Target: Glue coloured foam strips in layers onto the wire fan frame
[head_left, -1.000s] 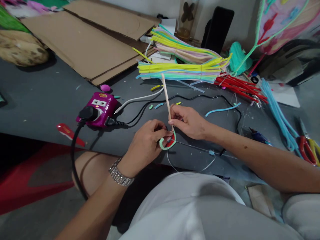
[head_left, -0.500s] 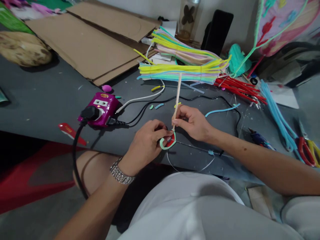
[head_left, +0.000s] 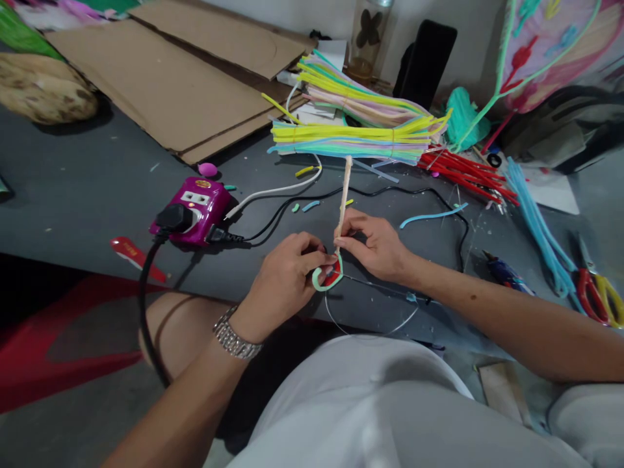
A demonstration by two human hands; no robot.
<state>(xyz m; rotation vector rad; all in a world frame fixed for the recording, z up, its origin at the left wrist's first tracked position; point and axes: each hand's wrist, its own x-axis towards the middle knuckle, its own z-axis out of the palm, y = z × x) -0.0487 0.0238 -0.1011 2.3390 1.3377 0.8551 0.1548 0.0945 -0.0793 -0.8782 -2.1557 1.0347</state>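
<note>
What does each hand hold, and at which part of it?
The left hand pinches the small green loop at its upper edge. The right hand pinches the pale stick near its lower end.

Bare forearms; silver link watch (head_left: 236, 340) on left wrist; white shirt (head_left: 370, 403).

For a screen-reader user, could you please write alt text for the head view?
The left hand pinches a small green-and-red loop while the right hand holds a pale stick nearly upright against it, at a cluttered dark table.

One stick (head_left: 344, 195), one loop (head_left: 320, 281), one socket (head_left: 197, 207)
</note>
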